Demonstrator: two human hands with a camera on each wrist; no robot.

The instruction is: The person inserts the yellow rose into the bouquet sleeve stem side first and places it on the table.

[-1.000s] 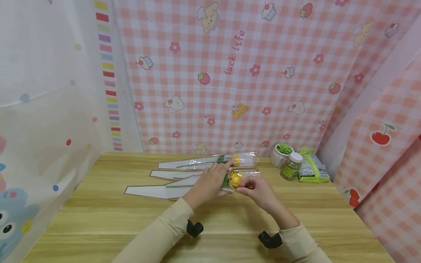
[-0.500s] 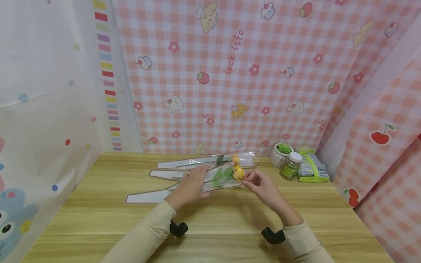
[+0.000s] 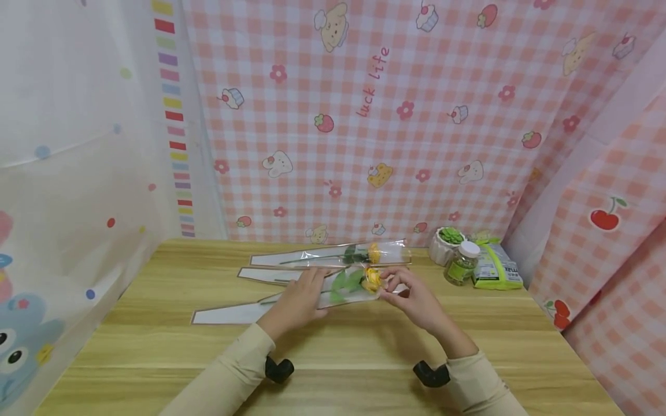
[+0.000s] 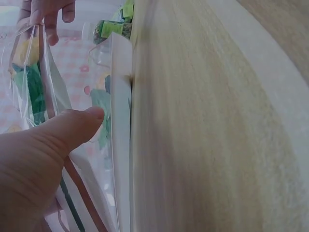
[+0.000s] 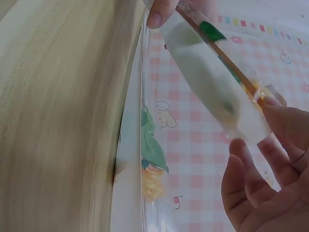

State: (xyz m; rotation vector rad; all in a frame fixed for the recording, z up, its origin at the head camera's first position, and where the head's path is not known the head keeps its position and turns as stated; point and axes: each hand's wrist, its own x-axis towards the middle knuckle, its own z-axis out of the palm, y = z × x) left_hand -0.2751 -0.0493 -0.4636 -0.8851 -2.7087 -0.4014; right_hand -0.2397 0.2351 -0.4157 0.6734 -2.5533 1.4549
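Note:
A yellow rose (image 3: pixel 372 279) with green leaves lies inside a clear plastic sleeve with a white, brown-edged backing, raised off the table in both wrist views. Around the middle of this sleeve, my left hand (image 3: pixel 299 300) grips it, its thumb (image 4: pixel 72 128) showing in the left wrist view. My right hand (image 3: pixel 413 297) pinches the sleeve's edge beside the bloom, also seen as curled fingers (image 5: pixel 256 179) in the right wrist view. Behind lies another sleeved yellow rose (image 3: pixel 373 253). A further white sleeve (image 3: pixel 257 274) lies between them, partly covered.
At the back right stand a white pot with a green succulent (image 3: pixel 441 245), a white-capped jar (image 3: pixel 461 264) and a green-grey packet (image 3: pixel 496 267). A pink checked cloth (image 3: pixel 333 144) hangs behind the wooden table (image 3: pixel 359 370).
My left hand has slid left along the sleeve, away from the bloom, uncovering the leaves. My right hand stays at the bloom end, and the sleeve's tilt has shifted slightly.

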